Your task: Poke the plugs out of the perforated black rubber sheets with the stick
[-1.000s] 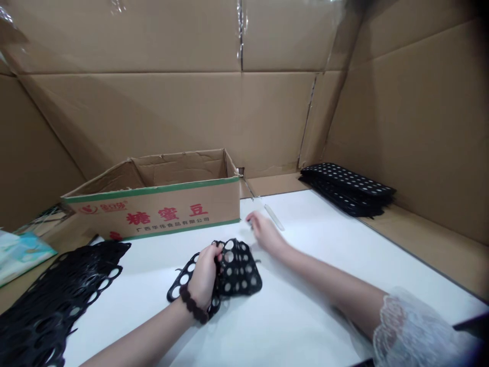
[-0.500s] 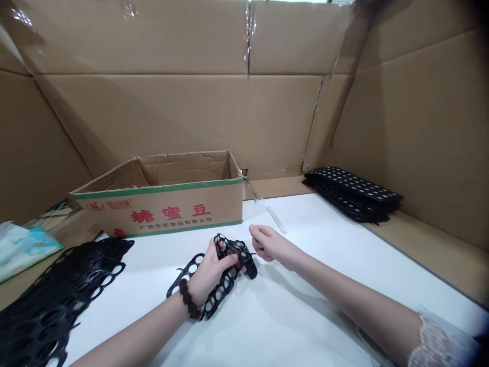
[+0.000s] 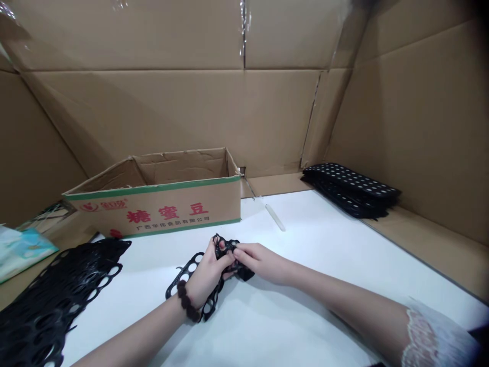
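Observation:
My left hand (image 3: 208,272), with a dark beaded band at the wrist, grips a black sheet full of round holes (image 3: 210,307). Part of this sheet is bunched up between the fingers, and the rest trails on the white table under the wrist. My right hand (image 3: 263,261) meets the bunched part from the right, thumb and forefinger pressed together on it beside the left thumb. What exactly those fingertips pinch is too small to tell.
An open cardboard box (image 3: 183,206) stands behind the hands. Black holed sheets (image 3: 64,290) lie at left beside a tissue pack (image 3: 25,251). A white pen-like tool (image 3: 275,217) lies behind my right hand. Folded black dotted pieces (image 3: 351,187) are stacked at back right, within cardboard walls.
My right hand has moved left from beside the bunched sheet and now touches it next to my left thumb. My left hand keeps its hold. The view has shifted slightly.

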The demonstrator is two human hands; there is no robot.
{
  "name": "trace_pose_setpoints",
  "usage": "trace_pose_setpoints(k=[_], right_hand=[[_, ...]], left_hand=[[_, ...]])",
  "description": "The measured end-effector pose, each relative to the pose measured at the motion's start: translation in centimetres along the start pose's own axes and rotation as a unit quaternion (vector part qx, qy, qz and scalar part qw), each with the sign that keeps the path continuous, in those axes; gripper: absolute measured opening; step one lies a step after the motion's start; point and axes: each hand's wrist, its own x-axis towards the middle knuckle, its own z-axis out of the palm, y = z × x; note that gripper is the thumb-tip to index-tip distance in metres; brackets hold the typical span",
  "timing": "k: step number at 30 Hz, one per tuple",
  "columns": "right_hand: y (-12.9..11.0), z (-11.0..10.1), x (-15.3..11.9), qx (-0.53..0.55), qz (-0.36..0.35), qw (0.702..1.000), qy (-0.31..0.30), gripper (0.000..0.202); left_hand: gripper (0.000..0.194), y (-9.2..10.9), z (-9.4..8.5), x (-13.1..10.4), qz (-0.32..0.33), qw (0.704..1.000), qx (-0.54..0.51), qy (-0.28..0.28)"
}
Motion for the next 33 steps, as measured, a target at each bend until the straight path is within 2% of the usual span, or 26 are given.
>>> trace_pose_setpoints(k=[3, 5, 7, 10, 13, 16, 18, 22, 24, 26, 28, 29, 31, 33], right_hand=[[0.7, 0.0, 0.4, 0.06, -0.006, 0.998, -0.003, 0.034], [1.4, -0.7, 0.8, 0.102, 0.011, 0.995, 0.004, 0.034], [2.4, -2.3, 1.2, 0.121, 0.039, 0.99, 0.062, 0.034], [3.8, -5.3, 1.5, 0.134, 0.064, 0.965, 0.218, 0.034], [4.0, -7.0, 1.3, 0.108, 0.033, 0.953, 0.28, 0.033], [2.1, -7.1, 1.6, 0.001, -0.031, 0.95, 0.31, 0.032], [-0.2, -7.0, 2.9, -0.07, -0.081, 0.934, 0.341, 0.032], [-5.4, -7.5, 8.9, -0.171, -0.134, 0.889, 0.404, 0.038], [-7.0, -7.9, 12.7, -0.235, -0.103, 0.887, 0.385, 0.042], [-7.6, -8.1, 15.9, -0.29, -0.032, 0.9, 0.323, 0.05], [-7.5, -8.2, 17.7, -0.314, 0.031, 0.917, 0.245, 0.065], [-7.4, -8.1, 17.9, -0.317, 0.037, 0.921, 0.222, 0.07], [-7.0, -8.0, 17.2, -0.32, -0.015, 0.92, 0.225, 0.068], [-6.9, -7.6, 15.2, -0.319, -0.122, 0.899, 0.276, 0.056]], left_hand=[[0.022, 0.0, 0.0, 0.1, -0.022, 0.999, 0.013, 0.039], [0.019, 0.0, -0.1, 0.0, -0.022, 0.998, 0.011, 0.053], [0.019, -0.1, -0.4, -0.3, -0.019, 0.998, -0.001, 0.06], [0.017, 0.0, -0.6, -0.7, -0.015, 0.997, 0.005, 0.074], [0.022, 0.1, -0.5, -0.5, -0.034, 0.994, 0.053, 0.092], [0.029, 0.0, -0.1, 0.0, -0.019, 0.991, 0.091, 0.094], [0.03, -0.1, -0.1, 0.2, -0.004, 0.992, 0.091, 0.089], [0.027, -0.3, -0.4, 0.2, -0.017, 0.995, 0.069, 0.077], [0.025, -0.4, -0.6, 0.0, -0.015, 0.995, 0.058, 0.081], [0.023, -0.4, -0.7, -0.1, -0.01, 0.994, 0.054, 0.093], [0.021, -0.5, -0.6, -0.1, -0.006, 0.991, 0.058, 0.121], [0.02, -0.5, -0.6, -0.1, -0.004, 0.989, 0.06, 0.136], [0.018, -0.5, -0.6, 0.0, 0.007, 0.985, 0.059, 0.162], [0.016, -0.7, -0.8, 0.1, 0.021, 0.983, 0.057, 0.171]])
